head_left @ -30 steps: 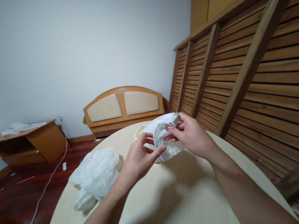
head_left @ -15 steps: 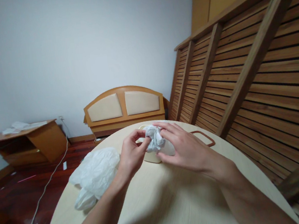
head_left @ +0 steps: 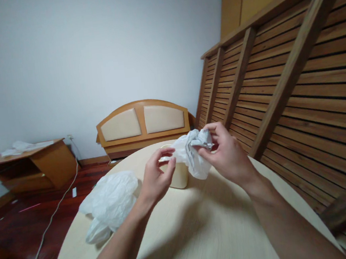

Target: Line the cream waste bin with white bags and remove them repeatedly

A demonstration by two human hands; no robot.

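A crumpled white plastic bag (head_left: 195, 154), thin and partly see-through, is bunched up above the table. My right hand (head_left: 225, 148) pinches its gathered right end between thumb and fingers. On the other side, my left hand (head_left: 157, 169) is held with thumb and forefinger apart, close to the bag's left edge; whether a fingertip touches it is unclear. Below and behind them stands a cream-coloured container (head_left: 179, 177), largely covered by the bag and my left hand. A larger white plastic bag (head_left: 112, 203) lies rumpled on the table, left of my left forearm.
The round pale wooden table (head_left: 180, 230) is in front of me. Beyond it stands a headboard (head_left: 143, 127) with two padded panels. Wooden slatted frames (head_left: 309, 99) lean along the right. A low cabinet (head_left: 34, 164) with papers on top is at left; a cable (head_left: 56, 212) crosses the floor.
My right hand has moved right and slightly up, drawing the crumpled bag with it and spreading it out. The left fingers have parted. The brown loop on the table is now hidden.
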